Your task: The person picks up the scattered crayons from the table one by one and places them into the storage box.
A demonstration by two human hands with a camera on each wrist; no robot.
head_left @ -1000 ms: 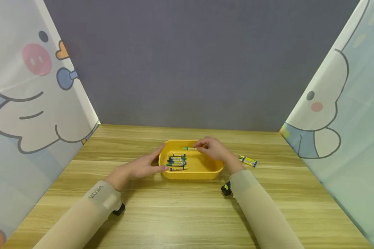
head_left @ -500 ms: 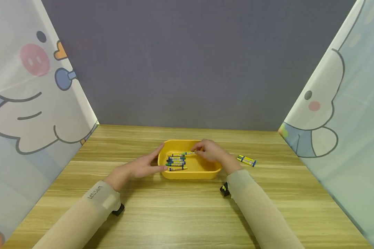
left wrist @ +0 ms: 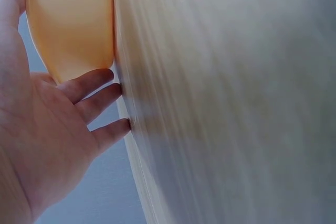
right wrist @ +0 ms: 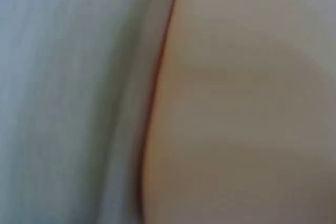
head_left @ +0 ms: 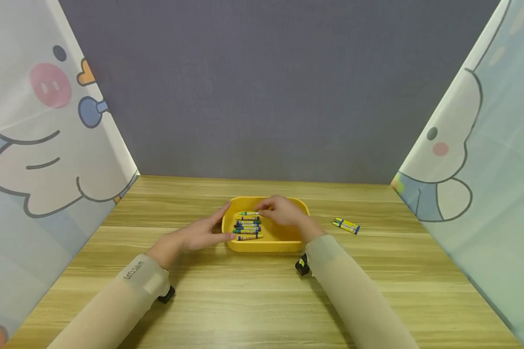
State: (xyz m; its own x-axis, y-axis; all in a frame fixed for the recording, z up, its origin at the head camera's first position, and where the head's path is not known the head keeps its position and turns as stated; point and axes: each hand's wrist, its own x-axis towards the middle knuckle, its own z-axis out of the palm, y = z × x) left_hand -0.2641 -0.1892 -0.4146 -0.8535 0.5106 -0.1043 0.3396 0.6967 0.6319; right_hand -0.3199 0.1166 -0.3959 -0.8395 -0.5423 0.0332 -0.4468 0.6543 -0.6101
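Observation:
A yellow plastic tray (head_left: 266,246) sits on the table, with several crayons (head_left: 247,228) lying side by side in its left half. In the head view my right hand (head_left: 284,212) reaches over the tray and pinches the right end of a light green crayon (head_left: 248,213), behind the row. My left hand (head_left: 201,233) steadies the tray's left end, its thumb at the near rim and its fingers stretched along the outside. From the left wrist, the fingers (left wrist: 97,103) look fairly straight against the tray wall (left wrist: 73,19). The right wrist view shows only the blurred tray side (right wrist: 236,103).
To the right of the tray, a few crayons (head_left: 346,226) lie together on the wooden table (head_left: 244,300). A dark grey panel (head_left: 262,97) stands behind the table. Cartoon-printed sheets (head_left: 43,116) close off both sides.
My right hand has moved left and slightly down across the tray, bringing the light green crayon behind the crayon row. The left hand has stayed in place.

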